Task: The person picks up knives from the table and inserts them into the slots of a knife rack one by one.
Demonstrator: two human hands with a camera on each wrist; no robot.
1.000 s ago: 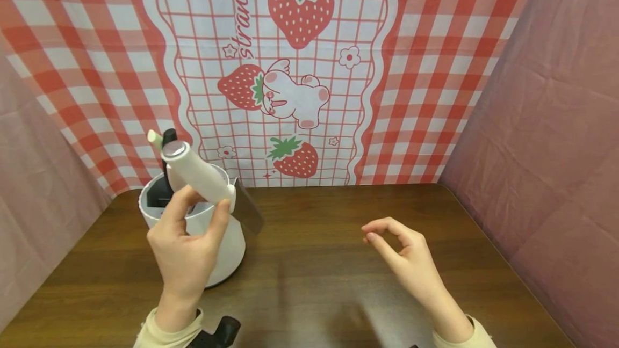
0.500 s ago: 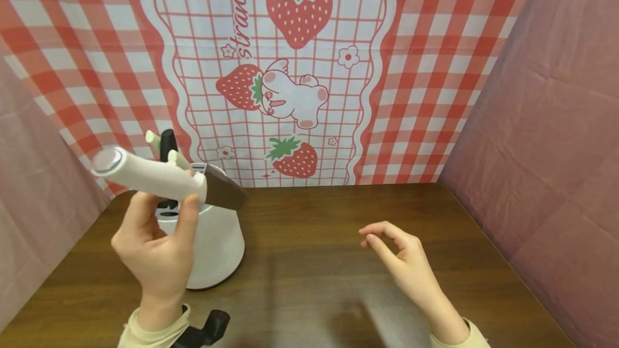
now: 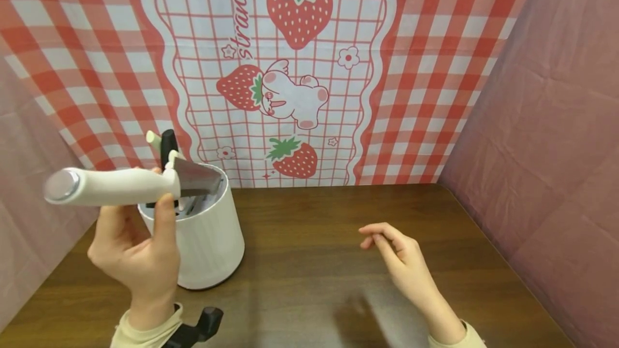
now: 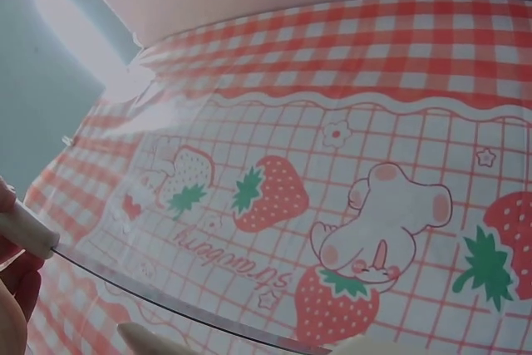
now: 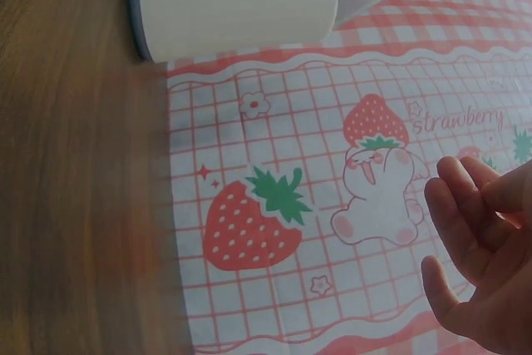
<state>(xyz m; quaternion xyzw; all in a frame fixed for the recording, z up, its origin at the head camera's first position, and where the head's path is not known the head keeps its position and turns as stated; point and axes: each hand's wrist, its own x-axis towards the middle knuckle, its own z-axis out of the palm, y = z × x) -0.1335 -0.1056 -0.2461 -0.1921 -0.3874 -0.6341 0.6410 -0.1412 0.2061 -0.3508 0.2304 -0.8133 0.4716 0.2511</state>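
In the head view my left hand point(image 3: 137, 256) holds a kitchen knife point(image 3: 121, 186) by its white handle, with thumb and fingers near the blade end. The knife lies almost level, and its broad blade points right over the mouth of a round white knife holder point(image 3: 210, 251). Whether the blade touches the rim I cannot tell. In the left wrist view the handle point(image 4: 32, 232) sits at the left edge and the blade appears edge-on as a thin line. Well to the right, my right hand point(image 3: 398, 256) hovers above the table, fingers loosely bent, holding nothing.
A black handle point(image 3: 168, 145) and a pale green handle point(image 3: 153, 139) stick up from the back of the holder. Behind the brown wooden table point(image 3: 300, 262) hangs a strawberry-print cloth point(image 3: 348, 101). Pink cloth point(image 3: 546, 122) hangs on the right side.
My left hand has moved left and turned the knife from slanting down to nearly level, drawing the blade back over the holder's mouth. My right hand has barely moved.
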